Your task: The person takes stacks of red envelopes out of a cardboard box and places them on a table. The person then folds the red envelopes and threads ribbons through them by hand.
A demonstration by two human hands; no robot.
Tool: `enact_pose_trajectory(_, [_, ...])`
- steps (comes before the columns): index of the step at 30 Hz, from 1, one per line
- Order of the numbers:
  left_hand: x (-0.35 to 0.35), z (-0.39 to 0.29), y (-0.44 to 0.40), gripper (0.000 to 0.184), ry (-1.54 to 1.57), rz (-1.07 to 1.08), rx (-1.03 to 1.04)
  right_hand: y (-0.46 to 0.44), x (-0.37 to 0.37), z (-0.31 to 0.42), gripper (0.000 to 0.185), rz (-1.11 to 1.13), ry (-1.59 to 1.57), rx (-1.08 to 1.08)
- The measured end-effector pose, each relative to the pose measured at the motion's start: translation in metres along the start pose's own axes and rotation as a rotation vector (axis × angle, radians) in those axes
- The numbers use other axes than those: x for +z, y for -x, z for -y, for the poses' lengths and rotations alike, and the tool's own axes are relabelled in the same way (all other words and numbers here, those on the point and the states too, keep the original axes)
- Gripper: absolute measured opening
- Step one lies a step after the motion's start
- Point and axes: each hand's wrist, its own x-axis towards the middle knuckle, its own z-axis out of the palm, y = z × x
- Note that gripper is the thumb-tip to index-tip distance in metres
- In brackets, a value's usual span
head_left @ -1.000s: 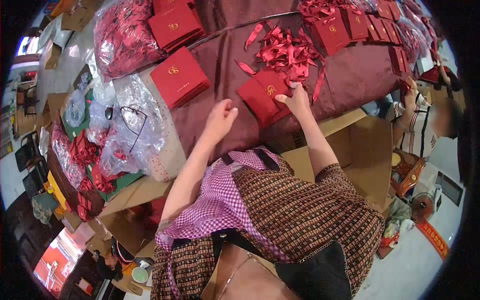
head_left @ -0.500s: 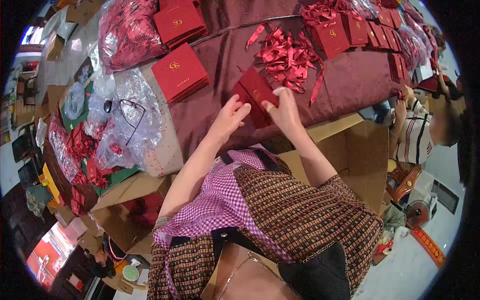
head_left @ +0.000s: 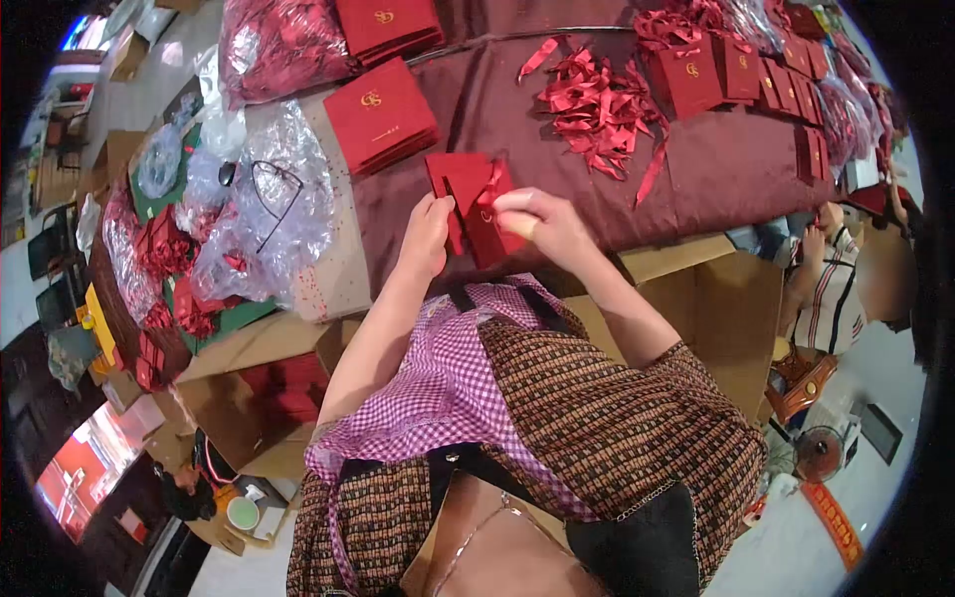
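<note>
A red card folder (head_left: 453,171) with a gold emblem lies partly unfolded at the table's near edge, directly in front of me. My left hand (head_left: 428,236) is closed on its left side, thumb and fingers pinching the edge. A shiny red ribbon (head_left: 491,181) crosses the folder's right part. My right hand (head_left: 545,225) is closed beside the emblem, its fingertips on the ribbon; the exact grip is partly hidden. Behind the folder is a stack of red card folders (head_left: 381,114). A loose heap of red ribbons (head_left: 597,109) lies farther back to the right.
A dark red cloth (head_left: 716,169) covers the table. Plastic bags (head_left: 298,149) and black-framed glasses (head_left: 277,189) lie at left. More red folders (head_left: 686,80) stand at back right. Open cardboard boxes (head_left: 721,298) sit below the edge. A person in a striped shirt (head_left: 828,279) is at right.
The folder has opened out and a ribbon now shows across it. My right hand has shifted down slightly from its top edge to the ribbon. The view has moved a little left.
</note>
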Motion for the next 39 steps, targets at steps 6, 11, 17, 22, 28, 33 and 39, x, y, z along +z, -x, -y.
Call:
enact_pose_trajectory(6, [-0.014, 0.008, -0.004, 0.022, 0.015, -0.082, -0.050, -0.038, -0.084, 0.001, 0.026, -0.578, -0.169, -0.022])
enact_pose_trajectory(11, [-0.017, 0.011, -0.008, 0.020, -0.007, -0.060, -0.025, -0.039, -0.118, -0.012, 0.072, -0.429, 1.138, -0.178])
enact_pose_trajectory(17, [-0.020, 0.010, -0.014, 0.019, 0.126, -0.032, -0.082, 0.003, -0.014, -0.029, 0.090, 0.365, 0.996, -0.335])
enact_pose_trajectory(22, [-0.021, -0.012, -0.003, 0.025, 0.184, -0.058, -0.142, -0.006, -0.012, -0.056, 0.065, 0.196, 0.565, -0.360])
enact_pose_trajectory(28, [-0.022, -0.039, 0.020, 0.025, 0.170, -0.120, -0.101, -0.016, -0.037, -0.029, 0.038, 0.010, -0.464, 0.268])
enact_pose_trajectory(33, [-0.041, -0.057, 0.033, 0.026, 0.116, -0.115, -0.062, -0.021, -0.046, -0.014, 0.038, -0.056, -0.943, 0.487])
enact_pose_trajectory(39, [-0.038, -0.067, 0.043, 0.024, 0.015, -0.241, -0.078, -0.022, -0.030, -0.005, 0.039, -0.050, -0.868, 0.485])
